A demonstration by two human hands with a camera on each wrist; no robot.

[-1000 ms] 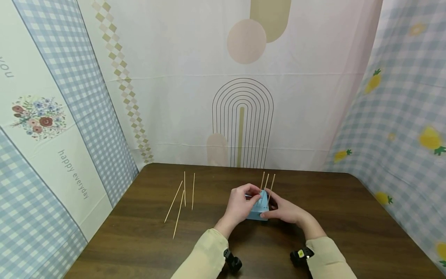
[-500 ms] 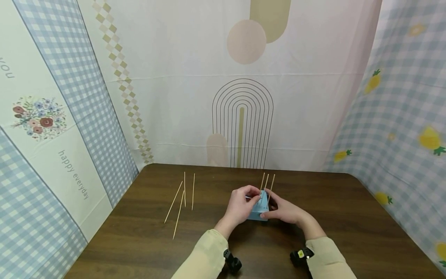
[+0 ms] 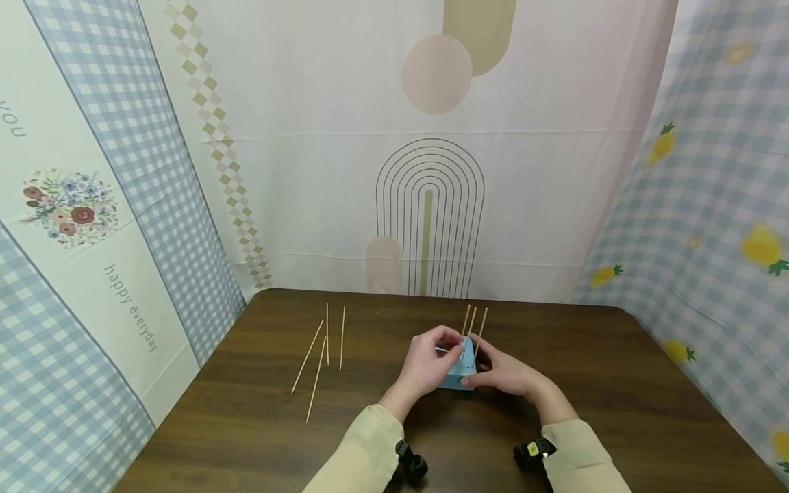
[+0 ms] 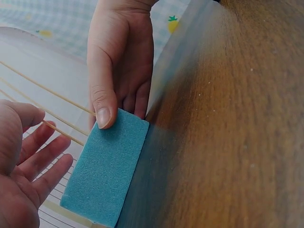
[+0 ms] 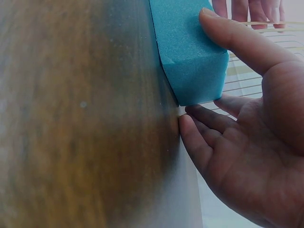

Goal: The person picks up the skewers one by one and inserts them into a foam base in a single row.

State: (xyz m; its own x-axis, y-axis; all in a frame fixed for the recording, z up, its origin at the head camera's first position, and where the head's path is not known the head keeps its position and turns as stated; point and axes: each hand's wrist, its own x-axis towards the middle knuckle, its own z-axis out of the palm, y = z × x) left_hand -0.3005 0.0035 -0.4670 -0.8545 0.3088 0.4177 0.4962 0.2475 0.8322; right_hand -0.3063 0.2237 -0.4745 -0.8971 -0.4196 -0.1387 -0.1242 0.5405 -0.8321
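A blue foam block sits on the table with several thin wooden sticks standing up out of its top. From its right side my right hand grips it; in the right wrist view the thumb lies on the near face of the foam block and the fingers reach behind. My left hand is over the block's left part, pinching a wooden stick low down between thumb and forefinger. The other left fingers spread loosely in the left wrist view. Where that stick meets the foam is partly hidden.
Several loose wooden sticks lie on the brown table to the left, two of them nearly touching. A white patterned cloth hangs behind the table's far edge. Checked cloths hang at both sides.
Almost nothing differs. Both hands keep their places at the block, and the standing sticks and loose sticks look unmoved.
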